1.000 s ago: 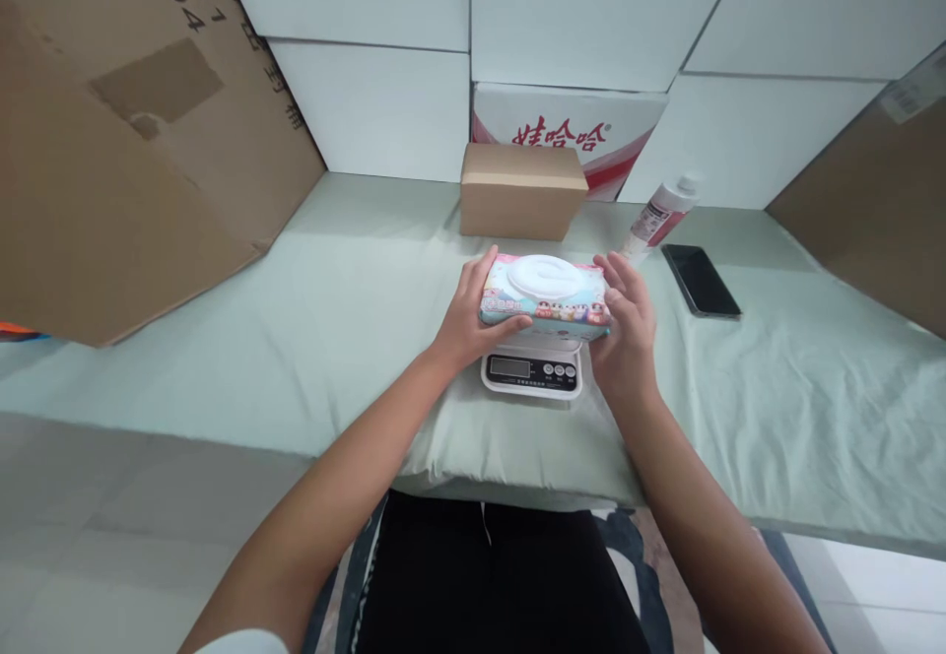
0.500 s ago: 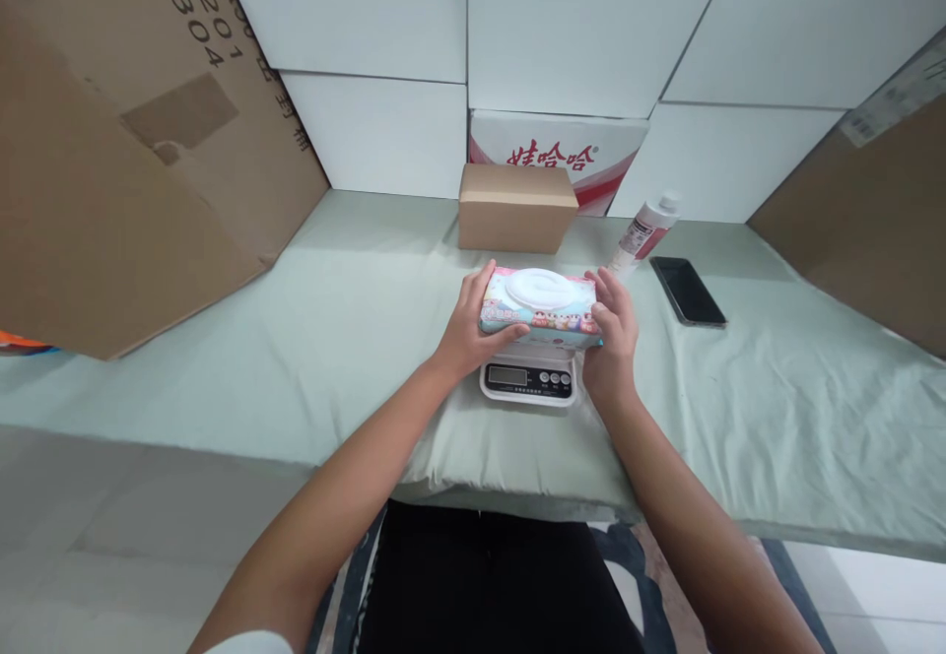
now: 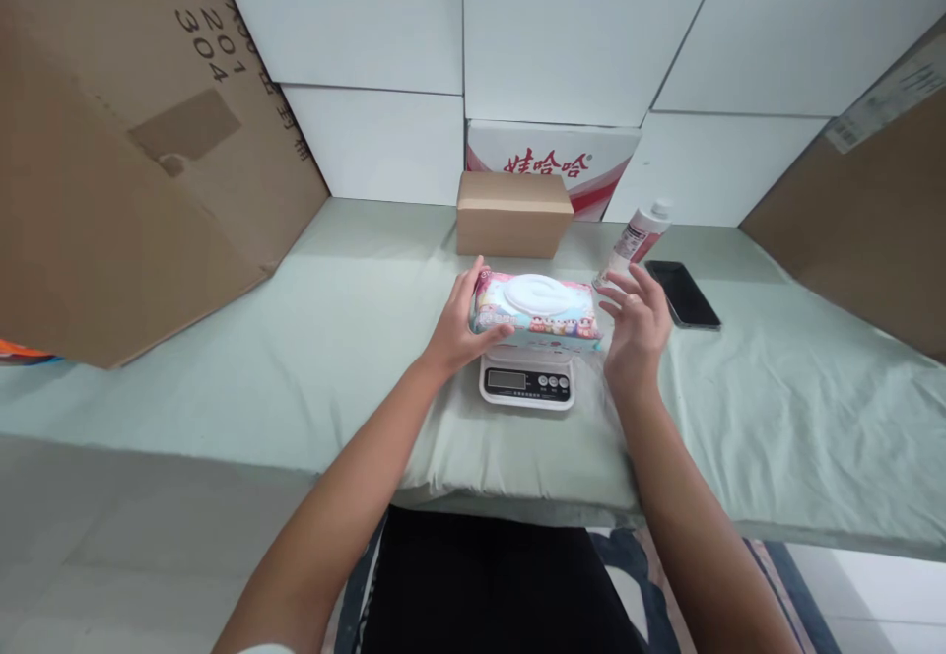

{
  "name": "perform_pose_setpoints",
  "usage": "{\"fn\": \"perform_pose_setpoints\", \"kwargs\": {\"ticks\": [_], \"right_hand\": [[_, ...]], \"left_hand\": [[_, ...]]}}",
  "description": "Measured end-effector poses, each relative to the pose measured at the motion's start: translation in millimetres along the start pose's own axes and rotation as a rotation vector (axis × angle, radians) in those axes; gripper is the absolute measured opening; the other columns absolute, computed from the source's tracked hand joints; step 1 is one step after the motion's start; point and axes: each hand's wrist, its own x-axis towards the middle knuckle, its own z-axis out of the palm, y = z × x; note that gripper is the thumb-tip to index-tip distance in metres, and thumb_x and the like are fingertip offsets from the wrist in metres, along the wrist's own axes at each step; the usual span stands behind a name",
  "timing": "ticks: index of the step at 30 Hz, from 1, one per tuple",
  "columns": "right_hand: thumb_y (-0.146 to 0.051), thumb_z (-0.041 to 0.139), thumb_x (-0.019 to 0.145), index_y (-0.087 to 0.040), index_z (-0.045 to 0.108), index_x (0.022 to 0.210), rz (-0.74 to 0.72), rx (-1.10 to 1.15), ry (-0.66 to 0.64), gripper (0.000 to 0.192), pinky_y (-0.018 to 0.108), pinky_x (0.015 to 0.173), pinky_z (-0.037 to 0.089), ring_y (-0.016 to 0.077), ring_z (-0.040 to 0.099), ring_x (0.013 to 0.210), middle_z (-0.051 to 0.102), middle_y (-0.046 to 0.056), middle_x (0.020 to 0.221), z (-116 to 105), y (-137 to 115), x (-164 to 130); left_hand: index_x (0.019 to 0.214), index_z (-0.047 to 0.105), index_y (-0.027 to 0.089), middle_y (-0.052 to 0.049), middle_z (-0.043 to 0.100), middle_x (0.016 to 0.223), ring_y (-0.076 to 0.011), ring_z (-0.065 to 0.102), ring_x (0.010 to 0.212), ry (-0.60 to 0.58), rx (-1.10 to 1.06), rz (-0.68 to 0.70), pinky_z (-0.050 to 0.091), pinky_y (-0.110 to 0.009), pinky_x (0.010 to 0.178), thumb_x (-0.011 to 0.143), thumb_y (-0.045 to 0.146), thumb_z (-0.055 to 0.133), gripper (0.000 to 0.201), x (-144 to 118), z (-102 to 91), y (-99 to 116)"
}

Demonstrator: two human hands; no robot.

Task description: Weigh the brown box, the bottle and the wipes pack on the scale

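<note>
1. Whereas half a sec ago both hands clamp the wipes pack (image 3: 537, 310) at its ends, the right hand (image 3: 637, 324) is now off it, fingers spread wide and apart from the pack's right end, holding nothing.
2. The left hand (image 3: 459, 324) keeps its hold on the pack's left end, thumb at the near side, fingers curled over the far edge.
3. The pack sits on the kitchen scale (image 3: 527, 381), overhanging the platform on both sides; it has shifted a bit left vs. before. Judging from that, the pack's weight looks mostly handed over to the scale, w/ only the left hand steadying it. The display is too small to read.
4. Materials etc.: the pack is a soft, glossy plastic pouch, roughly rectangular, printed pink/blue w/ cartoon figures along the near face, and a hard white oval flip lid on top. It would likely squash slightly under grip.
5. The scale is smooth white plastic w/ a grey LCD window and three round buttons at the near edge.
6. The tabletop (image 3: 776, 408) is draped in pale green cloth, lightly creased, sagging over the near edge.
7. Behind: a small plain cardboard box (image 3: 513, 215), matte, taped. To the right, a white bottle (image 3: 634, 239) w/ a red label leans tilted, and a black phone (image 3: 682, 294) lies flat, glossy.
8. Large cardboard sheets (image 3: 118, 142) flank both sides; white foam-like panels form the back wall.
</note>
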Motion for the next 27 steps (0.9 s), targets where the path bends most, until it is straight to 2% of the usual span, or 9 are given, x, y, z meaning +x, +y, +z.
{"fn": "perform_pose_setpoints", "kwargs": {"ticks": [3,6,11,17,23,27], "right_hand": [[-0.05,0.063,0.088,-0.026,0.072,0.123,-0.04,-0.039,-0.02,0.043,0.04,0.089,0.056,0.0234,0.074,0.102,0.077,0.006,0.115,-7,-2,8],[-0.052,0.067,0.088,-0.026,0.074,0.121,-0.073,-0.087,-0.101,0.043,0.04,0.088,0.056,0.0251,0.074,0.104,0.079,0.007,0.114,-8,1,9],[-0.057,0.072,0.088,-0.026,0.073,0.125,-0.126,-0.235,-0.238,0.048,0.045,0.095,0.056,0.0291,0.071,0.113,0.078,0.009,0.123,-5,7,5],[-0.064,0.065,0.094,-0.028,0.067,0.136,-0.218,-0.273,-0.328,0.055,0.049,0.104,0.054,0.033,0.067,0.127,0.072,0.01,0.136,-9,15,2],[-0.074,0.065,0.09,-0.028,0.057,0.15,-0.209,-0.359,-0.451,0.077,0.051,0.107,0.052,0.0363,0.057,0.138,0.062,0.013,0.149,-19,25,4],[-0.08,0.064,0.087,-0.024,0.055,0.153,-0.245,-0.46,-0.485,0.087,0.056,0.11,0.048,0.0375,0.054,0.13,0.061,0.015,0.145,-22,28,5]], "left_hand": [[0.17,0.029,0.022,-0.021,0.047,0.162,-0.0399,0.044,0.155,-0.005,-0.056,0.008,0.033,-0.056,0.133,0.079,0.085,0.073,0.12,2,-6.3,-2],[0.17,0.031,0.023,-0.021,0.046,0.165,-0.0412,0.044,0.156,-0.035,-0.087,-0.002,0.033,-0.057,0.133,0.076,0.085,0.076,0.122,3,-8.1,-4],[0.17,0.031,0.023,-0.022,0.043,0.169,-0.042,0.041,0.159,-0.055,-0.126,-0.016,0.032,-0.057,0.134,0.072,0.087,0.078,0.126,2,-7.7,-7],[0.17,0.031,0.021,-0.024,0.044,0.169,-0.0426,0.043,0.158,-0.071,-0.142,-0.012,0.035,-0.056,0.133,0.062,0.093,0.077,0.137,6,-9.0,-12],[0.169,0.033,0.02,-0.026,0.047,0.167,-0.0444,0.045,0.157,-0.107,-0.081,-0.011,0.036,-0.058,0.132,0.06,0.093,0.079,0.14,8,-4.5,-13],[0.167,0.037,0.017,-0.026,0.049,0.164,-0.0458,0.047,0.155,-0.087,-0.022,-0.004,0.039,-0.056,0.13,0.058,0.094,0.079,0.14,8,-0.7,-16]]}}
